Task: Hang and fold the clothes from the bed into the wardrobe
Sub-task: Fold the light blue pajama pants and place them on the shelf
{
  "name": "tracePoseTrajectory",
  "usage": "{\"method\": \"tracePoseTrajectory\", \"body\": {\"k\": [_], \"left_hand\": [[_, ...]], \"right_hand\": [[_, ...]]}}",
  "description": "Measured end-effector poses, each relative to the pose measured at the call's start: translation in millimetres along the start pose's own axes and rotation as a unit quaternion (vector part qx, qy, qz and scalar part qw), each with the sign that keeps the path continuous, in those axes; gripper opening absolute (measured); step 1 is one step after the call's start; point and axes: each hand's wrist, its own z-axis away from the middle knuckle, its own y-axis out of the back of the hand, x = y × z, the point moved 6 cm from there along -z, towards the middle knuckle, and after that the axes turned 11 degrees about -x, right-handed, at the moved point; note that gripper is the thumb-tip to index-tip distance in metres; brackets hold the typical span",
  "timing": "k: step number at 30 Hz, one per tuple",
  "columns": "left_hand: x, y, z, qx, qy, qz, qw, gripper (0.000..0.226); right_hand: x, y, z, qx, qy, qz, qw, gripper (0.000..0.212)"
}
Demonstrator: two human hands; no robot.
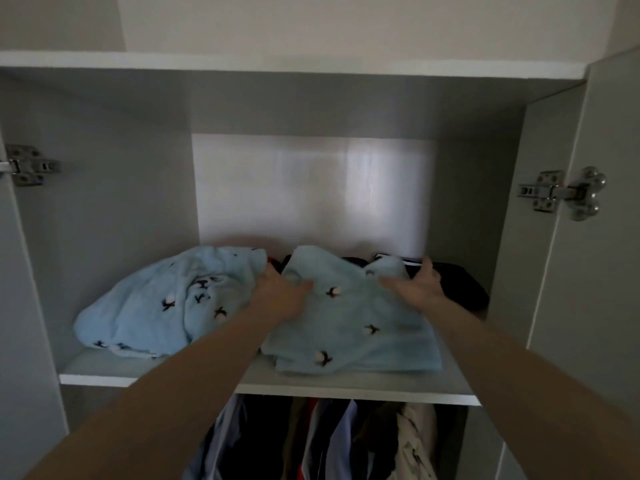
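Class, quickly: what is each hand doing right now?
Left hand: grips the folded blue garment.
Right hand: grips the same garment's far edge.

the wardrobe shelf [173, 370] carries two light blue patterned garments [152, 306] [360, 327] and dark folded clothes [460, 285].

No writing, label, brand or number can be read anywhere in the view. The nearest thing to a sign is the small dark-and-white sprig print scattered over the two pale blue fleece garments [353, 327] on the white wardrobe shelf [346, 386], and that is a pattern, not lettering. The metal door hinges [561, 192] at 3 o'clock and 9 o'clock show no legible stamp; any marking on them is too small to make out.
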Motion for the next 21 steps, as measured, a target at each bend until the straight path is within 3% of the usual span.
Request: {"method": "tracePoseTrajectory", "body": {"k": [2, 4, 8, 14, 21], "left_hand": [[1, -12, 15, 0.042, -0.12, -0.047, 0.991, 0.091], [-7, -36, 27, 0.005, -0.177, -0.103, 0.979, 0.087], [-44, -75, 26, -0.092, -0.153, -0.223, 0.958, 0.092], [-47, -82, -1, -0.126, -0.12, -0.193, 0.966, 0.088], [-54, -51, 53, -0.047, -0.181, -0.174, 0.967, 0.078]], "right_hand": [[14, -13, 12, 0.066, 0.05, 0.12, 0.989, 0.105], [31, -35, 25, 0.069, 0.094, 0.149, 0.982, 0.084], [66, -81, 33, 0.001, 0.084, 0.258, 0.963, 0.066], [68, -90, 13, -0.007, 0.08, 0.301, 0.95, 0.066], [58, -92, 61, 0.008, 0.114, 0.269, 0.956, 0.063]]}}
